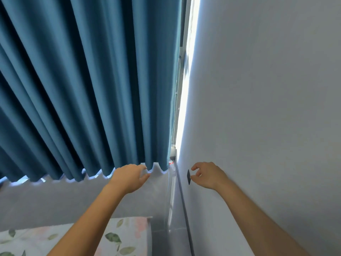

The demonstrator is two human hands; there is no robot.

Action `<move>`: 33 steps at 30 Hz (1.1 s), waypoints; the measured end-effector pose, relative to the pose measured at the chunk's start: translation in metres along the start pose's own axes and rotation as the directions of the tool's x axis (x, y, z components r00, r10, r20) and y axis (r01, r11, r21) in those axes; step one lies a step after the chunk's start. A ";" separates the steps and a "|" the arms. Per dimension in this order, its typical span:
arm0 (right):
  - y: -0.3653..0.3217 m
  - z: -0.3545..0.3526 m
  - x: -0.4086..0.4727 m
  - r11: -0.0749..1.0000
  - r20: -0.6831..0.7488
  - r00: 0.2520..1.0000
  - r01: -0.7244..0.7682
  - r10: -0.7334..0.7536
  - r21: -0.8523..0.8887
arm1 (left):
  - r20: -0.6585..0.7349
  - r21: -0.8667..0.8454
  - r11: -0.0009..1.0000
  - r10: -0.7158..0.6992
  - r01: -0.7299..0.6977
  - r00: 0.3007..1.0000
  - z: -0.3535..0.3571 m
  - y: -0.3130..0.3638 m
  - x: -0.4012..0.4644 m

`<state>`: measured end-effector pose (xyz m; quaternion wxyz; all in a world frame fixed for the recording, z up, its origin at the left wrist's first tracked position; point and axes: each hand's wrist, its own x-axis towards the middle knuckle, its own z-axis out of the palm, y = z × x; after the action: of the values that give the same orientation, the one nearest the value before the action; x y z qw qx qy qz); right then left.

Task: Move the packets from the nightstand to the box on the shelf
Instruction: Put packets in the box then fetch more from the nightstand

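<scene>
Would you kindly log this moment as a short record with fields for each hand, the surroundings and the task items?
left hand: left hand raised before the blue curtain, fingers loosely curled, holding nothing
right hand: right hand near the wall, fingers loosely curled, empty, beside a small dark wall fitting
bed: floral bedding at lower left
task items: packets, nightstand, box and shelf not in view

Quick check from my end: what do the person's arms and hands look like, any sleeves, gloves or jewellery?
Both arms are bare, with no sleeve in view. The left hand and right hand wear no gloves, and no rings, watch or bracelet show.
</scene>
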<state>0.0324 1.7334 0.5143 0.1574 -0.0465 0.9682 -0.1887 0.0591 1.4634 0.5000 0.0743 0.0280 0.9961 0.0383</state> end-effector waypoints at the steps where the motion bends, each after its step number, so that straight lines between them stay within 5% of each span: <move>1: -0.005 -0.001 0.015 1.000 0.005 1.000 -0.005 0.005 0.001 | 0.007 -0.002 1.000 -0.006 0.006 1.000 -0.001 -0.008 0.014; 16: -0.043 -0.049 0.271 0.999 0.017 0.999 0.040 -0.041 0.027 | 0.058 0.000 0.999 -0.053 0.053 0.997 -0.004 -0.081 0.254; 24: -0.090 -0.089 0.466 0.970 0.094 0.979 0.195 -0.182 -0.144 | 0.027 -0.060 0.966 -0.249 0.250 0.968 -0.038 -0.140 0.400; 33: -0.214 -0.087 0.605 0.845 0.239 0.885 0.457 -0.400 -0.278 | 0.070 -0.125 0.840 -0.523 0.528 0.849 -0.050 -0.248 0.428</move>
<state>-0.5613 1.4758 0.4988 0.1840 -0.3035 0.9335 -0.0515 -0.3834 1.2390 0.4667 0.1001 -0.2506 0.9591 0.0855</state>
